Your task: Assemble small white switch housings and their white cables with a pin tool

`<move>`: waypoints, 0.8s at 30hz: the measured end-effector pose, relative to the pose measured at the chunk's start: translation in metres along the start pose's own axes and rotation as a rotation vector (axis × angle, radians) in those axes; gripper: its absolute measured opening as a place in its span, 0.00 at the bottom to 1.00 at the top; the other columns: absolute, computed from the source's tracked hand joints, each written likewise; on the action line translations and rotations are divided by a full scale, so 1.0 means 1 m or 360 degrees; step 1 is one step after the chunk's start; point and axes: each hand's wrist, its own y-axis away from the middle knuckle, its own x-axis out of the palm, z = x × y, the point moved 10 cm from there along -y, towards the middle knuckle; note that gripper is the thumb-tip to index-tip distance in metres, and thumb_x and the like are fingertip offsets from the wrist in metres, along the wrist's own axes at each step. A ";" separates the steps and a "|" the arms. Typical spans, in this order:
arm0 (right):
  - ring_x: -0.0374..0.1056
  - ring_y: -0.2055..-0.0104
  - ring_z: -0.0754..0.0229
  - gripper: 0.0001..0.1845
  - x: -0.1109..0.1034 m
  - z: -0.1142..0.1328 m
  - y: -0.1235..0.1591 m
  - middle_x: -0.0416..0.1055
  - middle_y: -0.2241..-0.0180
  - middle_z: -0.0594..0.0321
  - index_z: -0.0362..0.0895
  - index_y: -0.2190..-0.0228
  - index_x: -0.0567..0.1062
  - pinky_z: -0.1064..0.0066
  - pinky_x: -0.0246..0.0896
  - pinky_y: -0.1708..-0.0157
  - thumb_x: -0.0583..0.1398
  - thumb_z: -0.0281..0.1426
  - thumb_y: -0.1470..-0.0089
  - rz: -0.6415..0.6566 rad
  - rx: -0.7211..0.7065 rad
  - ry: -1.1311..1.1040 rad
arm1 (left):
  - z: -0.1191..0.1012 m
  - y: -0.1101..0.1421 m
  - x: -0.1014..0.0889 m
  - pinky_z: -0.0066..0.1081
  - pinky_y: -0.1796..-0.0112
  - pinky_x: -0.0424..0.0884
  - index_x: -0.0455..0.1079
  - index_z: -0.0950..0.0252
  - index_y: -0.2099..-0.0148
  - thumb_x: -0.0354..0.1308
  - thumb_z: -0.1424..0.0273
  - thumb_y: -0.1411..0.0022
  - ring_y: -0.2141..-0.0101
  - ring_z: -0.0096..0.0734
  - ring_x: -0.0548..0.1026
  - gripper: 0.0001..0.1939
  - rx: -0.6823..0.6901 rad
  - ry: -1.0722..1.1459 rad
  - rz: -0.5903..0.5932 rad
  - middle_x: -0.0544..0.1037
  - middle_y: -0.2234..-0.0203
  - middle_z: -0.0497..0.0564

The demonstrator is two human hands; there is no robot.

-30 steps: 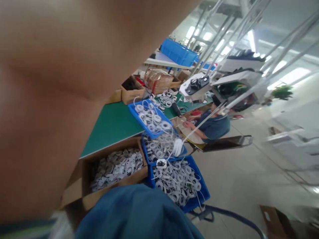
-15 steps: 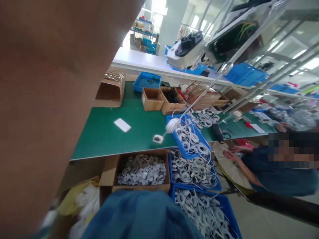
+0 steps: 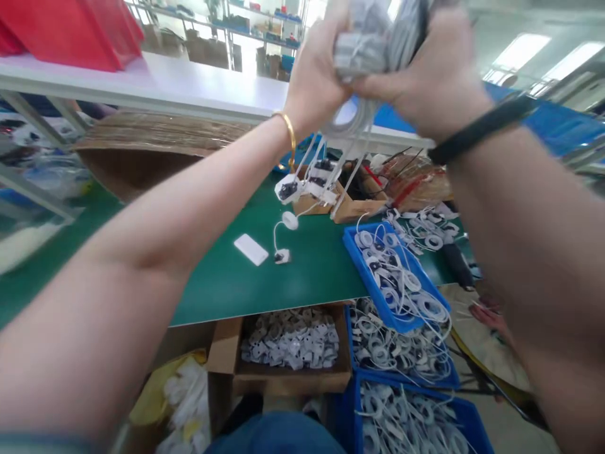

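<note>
- A bundle of white cables (image 3: pixel 373 44) is held raised at 12 o'clock, above the green desk (image 3: pixel 227 277).
- It is gripped by both hands: left hand (image 3: pixel 316 75), right hand (image 3: pixel 432 69), each clenched around it.
- Small connectors (image 3: pixel 309 186) are seen dangling beneath the bundle.
- A blue tray (image 3: pixel 352 252) of coiled cables is set at 4 o'clock.

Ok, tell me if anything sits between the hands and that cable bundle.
Nothing visible does. The left hand and right hand both already grip the cable bundle, raised above the green table. Loose ends with small plugs dangle freely below the bundle.
</note>
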 end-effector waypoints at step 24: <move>0.71 0.58 0.48 0.22 0.357 -0.260 0.335 0.70 0.53 0.49 0.42 0.53 0.67 0.61 0.66 0.61 0.62 0.39 0.48 0.1228 0.0505 0.0407 | 0.199 0.255 0.379 0.44 0.54 0.66 0.62 0.63 0.65 0.54 0.79 0.54 0.53 0.46 0.67 0.12 -0.0479 0.0151 0.0213 0.68 0.58 0.58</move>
